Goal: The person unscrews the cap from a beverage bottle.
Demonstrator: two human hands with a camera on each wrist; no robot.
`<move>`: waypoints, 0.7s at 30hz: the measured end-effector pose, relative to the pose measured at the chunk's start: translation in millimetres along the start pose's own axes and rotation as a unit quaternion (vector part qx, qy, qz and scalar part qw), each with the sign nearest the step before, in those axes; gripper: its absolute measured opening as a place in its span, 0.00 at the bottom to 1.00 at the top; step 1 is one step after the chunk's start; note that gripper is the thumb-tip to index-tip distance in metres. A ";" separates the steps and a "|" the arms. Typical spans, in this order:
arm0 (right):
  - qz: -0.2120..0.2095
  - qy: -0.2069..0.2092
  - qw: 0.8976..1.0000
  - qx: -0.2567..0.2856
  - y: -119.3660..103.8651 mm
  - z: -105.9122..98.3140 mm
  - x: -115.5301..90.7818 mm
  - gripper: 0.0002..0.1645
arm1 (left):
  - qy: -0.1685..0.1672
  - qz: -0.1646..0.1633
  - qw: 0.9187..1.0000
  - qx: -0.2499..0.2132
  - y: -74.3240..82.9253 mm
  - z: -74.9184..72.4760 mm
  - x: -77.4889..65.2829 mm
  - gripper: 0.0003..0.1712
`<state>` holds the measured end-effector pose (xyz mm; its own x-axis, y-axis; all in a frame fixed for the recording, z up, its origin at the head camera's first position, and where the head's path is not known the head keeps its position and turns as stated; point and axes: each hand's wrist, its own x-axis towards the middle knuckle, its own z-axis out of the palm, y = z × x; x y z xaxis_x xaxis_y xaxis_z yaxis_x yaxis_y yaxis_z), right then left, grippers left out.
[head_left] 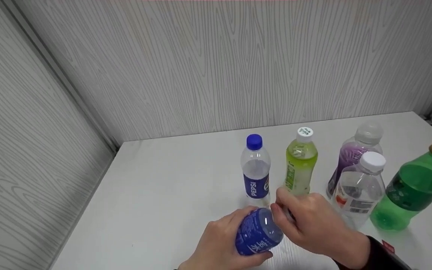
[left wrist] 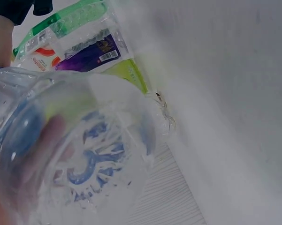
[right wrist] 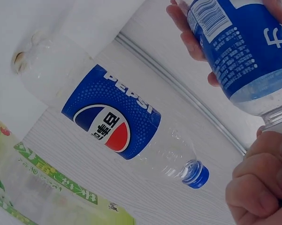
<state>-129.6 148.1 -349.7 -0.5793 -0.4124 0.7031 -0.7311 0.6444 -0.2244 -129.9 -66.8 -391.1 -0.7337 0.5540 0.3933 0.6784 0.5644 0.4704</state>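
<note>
In the head view my left hand (head_left: pixel 218 240) grips a clear plastic bottle with a blue label (head_left: pixel 252 233), tilted with its neck to the right. The curled fingers of my right hand (head_left: pixel 315 223) close round the neck end and hide the cap. The right wrist view shows the same blue-labelled bottle (right wrist: pixel 241 51) with my right-hand fingers (right wrist: pixel 258 180) right at its neck. Its see-through base (left wrist: pixel 101 161) fills much of the left wrist view. Just behind my hands stands an upright Pepsi bottle (head_left: pixel 256 183) with a blue cap.
Right of the Pepsi bottle stands a yellow-green bottle (head_left: pixel 301 161) with a white cap. Farther right are a purple-labelled bottle (head_left: pixel 351 152), a clear white-capped bottle (head_left: pixel 362 187) and a green bottle (head_left: pixel 413 187) with an orange cap. Wood-grain panels (head_left: pixel 201 67) border the white table (head_left: pixel 156 180).
</note>
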 end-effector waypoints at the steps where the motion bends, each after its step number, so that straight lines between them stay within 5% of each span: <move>1: -0.021 0.004 1.000 0.006 1.8 -0.2 -0.2 0.12 | -0.008 -0.004 1.000 -0.018 -0.1 -0.6 -0.1 0.41; 7: -0.122 0.014 0.992 0.039 8.8 -3.0 -0.1 0.10 | -0.081 -0.052 0.985 -0.141 3.5 -6.5 0.6 0.37; 11: -0.127 0.019 0.991 0.040 7.9 -3.8 -0.4 0.06 | -0.083 -0.054 0.983 -0.157 2.9 -6.4 0.3 0.37; 17: 0.010 0.000 1.000 0.002 -1.1 -7.5 -1.0 0.13 | -0.026 -0.062 0.993 -0.092 1.6 -3.1 0.0 0.40; 21: 0.148 -0.069 0.987 0.015 -9.0 -10.1 2.1 0.08 | 0.012 -0.053 0.998 -0.018 1.6 1.1 -0.3 0.42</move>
<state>-120.6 147.9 -339.4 -0.8106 -0.2948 0.5060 -0.5324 0.7307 -0.4274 -128.5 -65.4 -391.4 -0.8021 0.4779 0.3581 0.5956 0.5968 0.5377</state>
